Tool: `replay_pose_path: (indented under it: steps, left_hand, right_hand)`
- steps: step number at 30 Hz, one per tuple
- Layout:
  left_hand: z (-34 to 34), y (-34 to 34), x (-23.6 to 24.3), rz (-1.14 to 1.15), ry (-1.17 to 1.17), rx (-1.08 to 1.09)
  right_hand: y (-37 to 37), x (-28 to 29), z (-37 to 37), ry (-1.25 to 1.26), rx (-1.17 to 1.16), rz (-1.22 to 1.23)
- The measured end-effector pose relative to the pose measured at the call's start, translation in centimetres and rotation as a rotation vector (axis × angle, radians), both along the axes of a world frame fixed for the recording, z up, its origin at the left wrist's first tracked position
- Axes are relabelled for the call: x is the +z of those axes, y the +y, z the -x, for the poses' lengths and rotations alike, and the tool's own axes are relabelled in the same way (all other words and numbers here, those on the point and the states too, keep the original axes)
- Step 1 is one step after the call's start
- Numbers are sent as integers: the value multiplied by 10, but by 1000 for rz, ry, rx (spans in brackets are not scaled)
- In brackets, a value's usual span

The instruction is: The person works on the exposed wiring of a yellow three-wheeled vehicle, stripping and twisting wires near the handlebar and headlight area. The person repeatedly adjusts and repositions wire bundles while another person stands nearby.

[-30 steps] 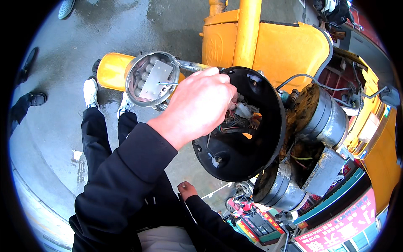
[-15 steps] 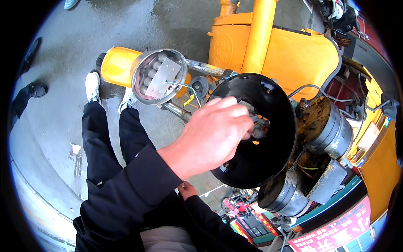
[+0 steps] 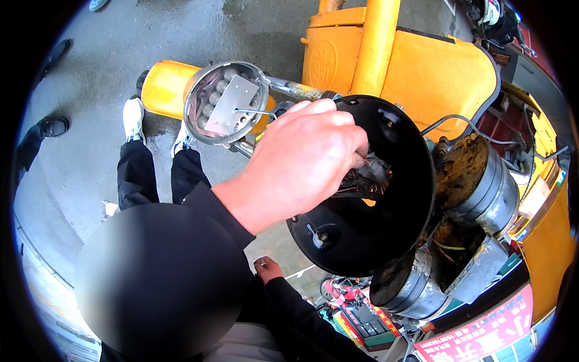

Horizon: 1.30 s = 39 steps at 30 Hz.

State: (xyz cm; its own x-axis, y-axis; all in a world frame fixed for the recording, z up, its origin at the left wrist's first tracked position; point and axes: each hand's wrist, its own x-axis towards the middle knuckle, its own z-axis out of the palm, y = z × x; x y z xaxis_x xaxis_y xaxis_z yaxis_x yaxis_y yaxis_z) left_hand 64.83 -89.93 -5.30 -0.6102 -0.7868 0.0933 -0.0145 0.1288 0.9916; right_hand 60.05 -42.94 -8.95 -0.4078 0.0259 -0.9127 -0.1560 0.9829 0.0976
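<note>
My left hand (image 3: 313, 163) reaches into a round black housing (image 3: 389, 223), its fingers curled on a bundle of wires and connectors (image 3: 371, 175), fingertips partly hidden. Left of it lies a round lamp unit (image 3: 226, 102) with a metal plate over several grey round pieces, a thin cable running from the plate, and a yellow cylindrical body (image 3: 166, 87) behind. My smaller-looking right hand (image 3: 267, 268) is low in the middle, fingers curled; whatever it holds, if anything, is too small to make out. Rusty metal drums (image 3: 458, 187) adjoin the housing's right side.
A yellow machine body (image 3: 434, 78) with a thick post rises behind. Legs in white shoes (image 3: 132, 117) and another person's dark shoe (image 3: 54, 127) are at left. A red sign (image 3: 482, 320) lies lower right. A blurred round patch (image 3: 160, 280) hides the lower left.
My left hand dipped lower and has risen again, still at the wires. The housing and drums appear further right than a second ago. The blurred patch has appeared over my left sleeve.
</note>
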Motion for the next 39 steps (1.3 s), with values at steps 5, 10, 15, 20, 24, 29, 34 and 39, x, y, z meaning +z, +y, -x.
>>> replay_pose_path:
  steps: [5,10,15,20,24,29,34,39]
  left_hand:
    - [-10,2,3,55,-75,-38]
    - [-13,6,8,138,-124,-76]
    - [0,16,5,134,-127,1]
    - [4,4,11,135,-146,5]
    - [4,2,6,155,-204,-2]
    - [4,3,5,149,-215,-7]
    - [4,3,5,106,-197,15]
    - [7,5,6,116,-195,26]
  right_hand:
    - [-19,-1,5,-35,-43,-17]
    - [-32,3,10,-13,1,-19]
    - [-38,6,7,-5,-12,-20]
    - [-29,5,4,8,-50,3]
    - [-32,6,3,-18,-85,-57]
    - [-21,1,-1,-17,-52,-24]
    - [-31,3,-1,-16,-33,-22]
    - [-21,1,5,-15,-7,-14]
